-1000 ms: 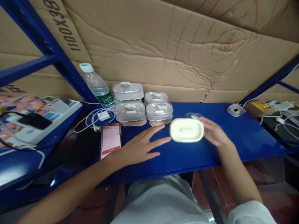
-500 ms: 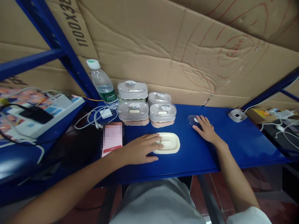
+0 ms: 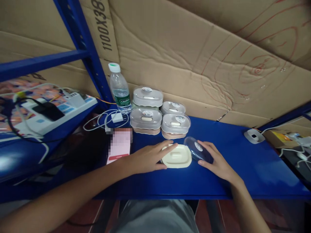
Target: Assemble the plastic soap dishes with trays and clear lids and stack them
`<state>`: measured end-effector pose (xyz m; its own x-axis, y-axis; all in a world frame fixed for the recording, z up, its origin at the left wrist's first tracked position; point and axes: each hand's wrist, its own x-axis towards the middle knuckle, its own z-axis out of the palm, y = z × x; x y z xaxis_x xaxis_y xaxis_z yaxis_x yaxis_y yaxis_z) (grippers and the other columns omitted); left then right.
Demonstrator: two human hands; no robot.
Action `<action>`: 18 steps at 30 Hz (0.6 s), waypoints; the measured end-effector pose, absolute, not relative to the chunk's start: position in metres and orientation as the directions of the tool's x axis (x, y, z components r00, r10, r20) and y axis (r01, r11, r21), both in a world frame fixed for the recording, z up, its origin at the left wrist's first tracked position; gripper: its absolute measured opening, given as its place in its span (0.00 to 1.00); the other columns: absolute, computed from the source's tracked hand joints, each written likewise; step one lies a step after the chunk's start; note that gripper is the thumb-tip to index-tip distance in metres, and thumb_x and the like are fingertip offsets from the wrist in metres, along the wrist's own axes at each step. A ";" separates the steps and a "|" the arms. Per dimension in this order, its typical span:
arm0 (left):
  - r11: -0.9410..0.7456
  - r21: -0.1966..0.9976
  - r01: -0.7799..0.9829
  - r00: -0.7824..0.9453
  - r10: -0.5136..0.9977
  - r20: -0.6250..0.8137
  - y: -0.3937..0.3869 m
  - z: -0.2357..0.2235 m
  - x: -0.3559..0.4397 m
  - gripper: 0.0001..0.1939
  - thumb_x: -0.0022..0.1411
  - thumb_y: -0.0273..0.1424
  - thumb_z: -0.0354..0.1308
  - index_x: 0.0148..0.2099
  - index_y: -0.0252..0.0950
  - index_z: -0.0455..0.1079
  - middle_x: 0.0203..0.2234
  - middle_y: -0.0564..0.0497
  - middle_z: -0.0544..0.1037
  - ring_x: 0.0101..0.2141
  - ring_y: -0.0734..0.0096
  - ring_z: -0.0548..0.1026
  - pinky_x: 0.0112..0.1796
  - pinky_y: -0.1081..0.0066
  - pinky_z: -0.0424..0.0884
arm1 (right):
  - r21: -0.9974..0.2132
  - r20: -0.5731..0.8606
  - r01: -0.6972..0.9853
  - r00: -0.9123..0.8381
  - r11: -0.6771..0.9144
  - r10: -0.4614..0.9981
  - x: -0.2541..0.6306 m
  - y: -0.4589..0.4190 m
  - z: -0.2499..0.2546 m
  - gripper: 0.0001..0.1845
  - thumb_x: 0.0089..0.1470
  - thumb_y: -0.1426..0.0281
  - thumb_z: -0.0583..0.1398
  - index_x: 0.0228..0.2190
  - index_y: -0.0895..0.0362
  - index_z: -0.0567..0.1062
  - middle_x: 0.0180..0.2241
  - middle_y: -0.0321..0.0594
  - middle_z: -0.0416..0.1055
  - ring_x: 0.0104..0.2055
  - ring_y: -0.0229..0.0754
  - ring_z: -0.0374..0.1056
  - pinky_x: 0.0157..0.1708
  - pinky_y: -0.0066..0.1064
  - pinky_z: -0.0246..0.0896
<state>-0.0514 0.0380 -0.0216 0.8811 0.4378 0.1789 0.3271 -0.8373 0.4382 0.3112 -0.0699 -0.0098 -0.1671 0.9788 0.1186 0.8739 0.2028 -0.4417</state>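
Observation:
A shallow cream oval dish (image 3: pixel 178 158) with a raised bar in its middle lies on the blue table (image 3: pixel 150 184). My left hand (image 3: pixel 155 157) is at its left end, thumb at the near edge and fingers over the far edge. Beside the dish's right end, my right hand (image 3: pixel 216 161) grips a clear plastic cover (image 3: pixel 196 147) with a white round sticker. Thumb and fingers clasp the cover's two long sides, and it tilts slightly. Behind stand several lidded boxes (image 3: pixel 145 118) with clear covers, pinkish or greenish bases and similar stickers.
A water bottle (image 3: pixel 120 89) stands at the back left. Near it lie a white charger with its cable (image 3: pixel 116 117) and a phone (image 3: pixel 120 145). A power strip (image 3: pixel 63 115) is further left. At the right sits a small white device (image 3: pixel 254 136). Cardboard (image 3: pixel 170 48) walls the back.
My right hand has taken hold of the clear cover and brought it left, up to the dish. My left hand's fingers have shifted to the dish's left edge. The view has turned slightly.

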 end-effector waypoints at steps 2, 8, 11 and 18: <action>-0.827 0.447 0.342 0.873 0.456 0.175 0.036 -0.020 -0.051 0.56 0.67 0.36 0.71 0.82 0.52 0.36 0.78 0.39 0.53 0.61 0.48 0.78 0.56 0.59 0.78 | -0.438 0.123 0.852 -0.257 0.285 0.959 0.293 -0.071 -0.008 0.41 0.66 0.50 0.64 0.74 0.37 0.57 0.72 0.46 0.59 0.73 0.56 0.60 0.70 0.53 0.62; -0.826 0.455 0.333 0.868 0.457 0.195 0.035 -0.019 -0.050 0.60 0.64 0.34 0.73 0.82 0.54 0.34 0.78 0.39 0.50 0.67 0.42 0.72 0.59 0.53 0.77 | -0.361 0.123 0.793 -0.482 0.491 0.868 0.249 -0.059 -0.010 0.40 0.69 0.54 0.63 0.75 0.36 0.55 0.78 0.46 0.48 0.78 0.59 0.51 0.71 0.58 0.59; -0.830 0.452 0.327 0.865 0.455 0.210 0.036 -0.022 -0.050 0.58 0.64 0.35 0.73 0.82 0.53 0.38 0.77 0.39 0.53 0.70 0.41 0.67 0.62 0.51 0.74 | -0.385 0.141 0.776 -0.485 0.500 0.863 0.248 -0.057 -0.011 0.40 0.70 0.54 0.62 0.76 0.38 0.54 0.78 0.47 0.47 0.78 0.57 0.50 0.71 0.57 0.58; -0.903 0.347 0.254 0.875 0.368 0.316 0.037 -0.030 -0.050 0.37 0.69 0.35 0.69 0.75 0.45 0.61 0.73 0.40 0.65 0.68 0.47 0.69 0.64 0.52 0.71 | -0.407 0.179 0.871 -0.220 0.276 0.959 0.307 -0.070 -0.027 0.36 0.70 0.52 0.60 0.74 0.39 0.59 0.78 0.43 0.51 0.78 0.56 0.51 0.74 0.57 0.53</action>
<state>-0.0502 0.0366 -0.0297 0.8745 0.3679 0.3160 0.2542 -0.9026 0.3473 0.3069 -0.0702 -0.0271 -0.2200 0.9589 0.1794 0.8706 0.2759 -0.4074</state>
